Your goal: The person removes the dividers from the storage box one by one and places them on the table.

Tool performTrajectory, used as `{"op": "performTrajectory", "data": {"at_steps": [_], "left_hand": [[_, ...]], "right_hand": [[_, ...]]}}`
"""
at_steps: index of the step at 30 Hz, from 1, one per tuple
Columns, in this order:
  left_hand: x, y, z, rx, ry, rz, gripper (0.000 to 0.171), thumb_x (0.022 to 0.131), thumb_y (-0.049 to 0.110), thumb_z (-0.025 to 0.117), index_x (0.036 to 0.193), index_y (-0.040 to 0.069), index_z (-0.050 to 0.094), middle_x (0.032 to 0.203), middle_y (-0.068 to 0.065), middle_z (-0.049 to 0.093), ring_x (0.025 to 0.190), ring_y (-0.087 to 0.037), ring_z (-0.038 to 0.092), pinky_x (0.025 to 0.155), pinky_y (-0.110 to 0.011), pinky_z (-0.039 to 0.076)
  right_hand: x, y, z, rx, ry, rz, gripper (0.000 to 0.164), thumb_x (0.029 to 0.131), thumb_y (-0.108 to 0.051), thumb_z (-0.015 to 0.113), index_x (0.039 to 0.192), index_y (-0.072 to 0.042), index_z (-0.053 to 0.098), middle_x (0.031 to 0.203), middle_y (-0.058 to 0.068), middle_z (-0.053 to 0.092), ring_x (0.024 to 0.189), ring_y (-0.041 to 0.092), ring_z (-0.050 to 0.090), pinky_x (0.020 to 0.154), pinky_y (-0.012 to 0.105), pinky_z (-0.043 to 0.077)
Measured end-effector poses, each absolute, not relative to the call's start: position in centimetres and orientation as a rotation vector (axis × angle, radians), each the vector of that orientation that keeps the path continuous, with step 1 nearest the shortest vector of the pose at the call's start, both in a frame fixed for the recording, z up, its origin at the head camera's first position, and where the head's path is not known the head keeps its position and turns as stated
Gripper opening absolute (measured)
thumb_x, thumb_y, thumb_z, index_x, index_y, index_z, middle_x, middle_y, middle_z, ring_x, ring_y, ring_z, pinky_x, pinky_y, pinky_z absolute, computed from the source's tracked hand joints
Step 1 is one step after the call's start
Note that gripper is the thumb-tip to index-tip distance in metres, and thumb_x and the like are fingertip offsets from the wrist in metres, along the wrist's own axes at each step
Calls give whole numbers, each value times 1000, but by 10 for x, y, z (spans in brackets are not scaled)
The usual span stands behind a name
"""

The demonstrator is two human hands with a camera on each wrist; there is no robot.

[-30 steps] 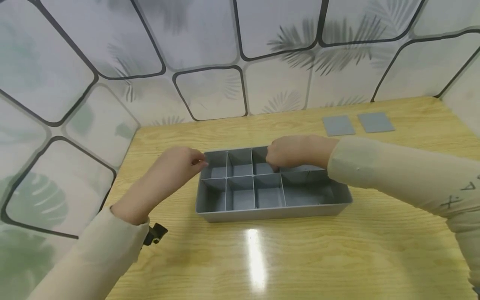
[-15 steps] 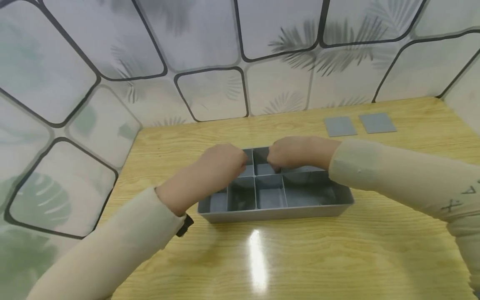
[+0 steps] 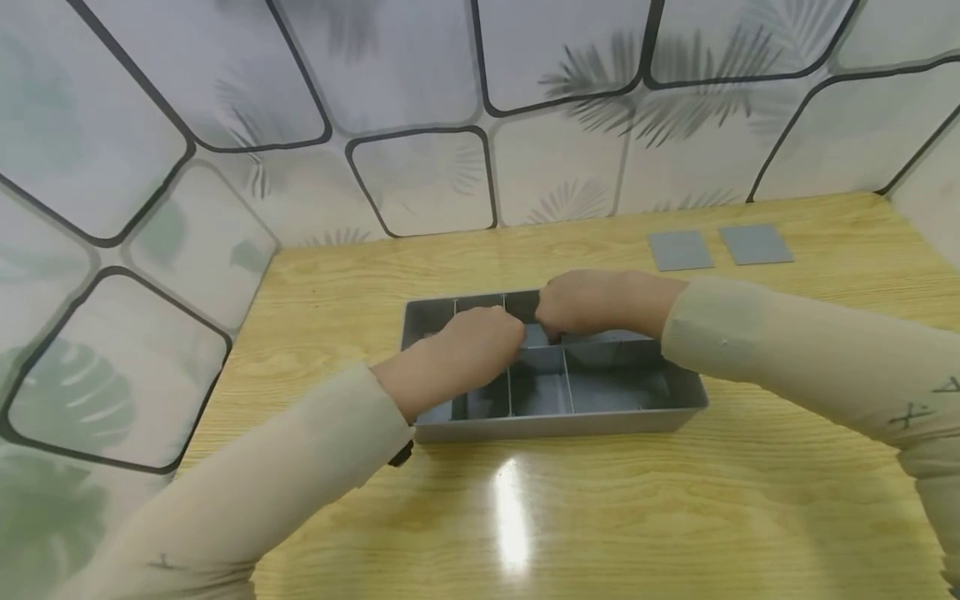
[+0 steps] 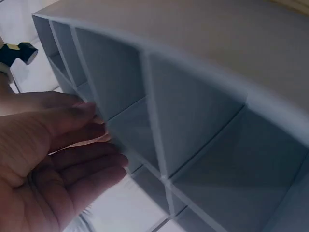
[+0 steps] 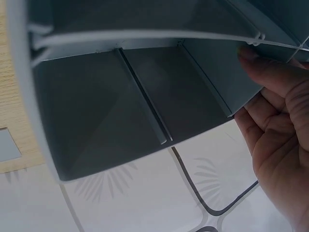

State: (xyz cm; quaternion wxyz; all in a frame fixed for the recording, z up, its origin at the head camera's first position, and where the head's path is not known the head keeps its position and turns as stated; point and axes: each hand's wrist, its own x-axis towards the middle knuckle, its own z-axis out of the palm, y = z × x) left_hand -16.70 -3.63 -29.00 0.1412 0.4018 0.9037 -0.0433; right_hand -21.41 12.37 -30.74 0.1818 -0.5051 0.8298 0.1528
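Observation:
A grey divided box (image 3: 555, 423) sits on the table, with two rows of compartments. My right hand (image 3: 585, 300) reaches into its back row; in the right wrist view the thumb lies against one face of a thin upright divider (image 5: 207, 67), with the fingers behind its edge. My left hand (image 3: 472, 346) is over the middle of the box, beside the right one. In the left wrist view its fingers are loosely bent, thumb apart from them, tips right at the long middle divider (image 4: 137, 157). No loose thing shows between them.
Two flat grey squares, one (image 3: 680, 250) left of the other (image 3: 756, 243), lie on the wooden table (image 3: 600, 517) behind the box at the right. A patterned wall (image 3: 420, 183) rises along the table's back edge.
My left hand has moved right from the box's left end to its middle, over the compartments, and slightly nearer to me at the end. My right hand has stayed in place.

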Motion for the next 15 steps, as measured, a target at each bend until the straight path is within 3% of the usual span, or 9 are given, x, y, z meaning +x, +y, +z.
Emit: {"op": "performTrajectory", "data": {"at_steps": [5,8,12,15], "left_hand": [[-166,-39,-301,1138,2619,-2,16,88,17,53,89,6,64,85,-11,65,79,-20,61,59,-24,52],[-164,-37,-306,1127,2625,6,14,89,10,51,90,4,64,100,-16,64,88,-25,60,58,-21,51],[-160,-36,-307,1088,2640,-72,16,89,1,47,92,3,63,121,-21,52,81,-24,61,46,-18,44],[-158,-34,-308,1077,2653,-120,17,88,-1,47,94,2,63,127,-22,47,78,-24,61,44,-17,43]], "right_hand": [[-214,123,-307,-1464,2334,430,12,77,-4,60,70,-12,65,68,-1,62,58,12,48,59,29,49],[-215,124,-307,-1468,2324,438,11,76,-4,60,70,-12,65,67,0,61,57,12,48,58,29,49],[-216,124,-306,-1457,2307,446,12,77,-3,59,73,-12,66,69,0,62,59,13,49,60,31,49],[-216,124,-305,-1462,2295,450,13,77,-2,59,75,-12,67,71,1,63,61,14,51,61,31,49]]}}
